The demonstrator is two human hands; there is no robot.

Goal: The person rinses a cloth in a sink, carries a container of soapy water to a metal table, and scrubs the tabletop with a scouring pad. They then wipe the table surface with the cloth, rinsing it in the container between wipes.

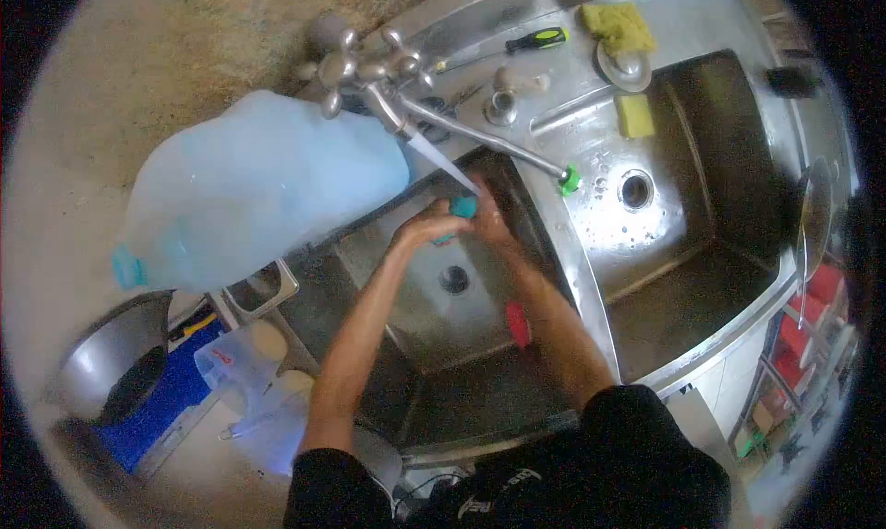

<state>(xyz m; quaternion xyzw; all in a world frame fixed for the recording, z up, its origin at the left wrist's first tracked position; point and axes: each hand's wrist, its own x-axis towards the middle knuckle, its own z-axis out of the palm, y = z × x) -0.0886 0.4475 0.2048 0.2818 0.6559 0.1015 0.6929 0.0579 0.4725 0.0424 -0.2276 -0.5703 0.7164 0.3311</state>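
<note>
While water runs from the tap, left hand has its grip closed on a teal item over the left basin; right hand is up against it, fingers blurred, can't tell if gripping. Step in hand looks like rinsing; next move seems to call for a firm hold on the wet item and turning it in the stream. Containers: left basin has a red item by the right forearm. Right basin has a yellow sponge near its far edge, drops around the drain. Large translucent jug lies on its side, contents unclear. Metal bowl, lower left, dark inside, contents unclear.
</note>
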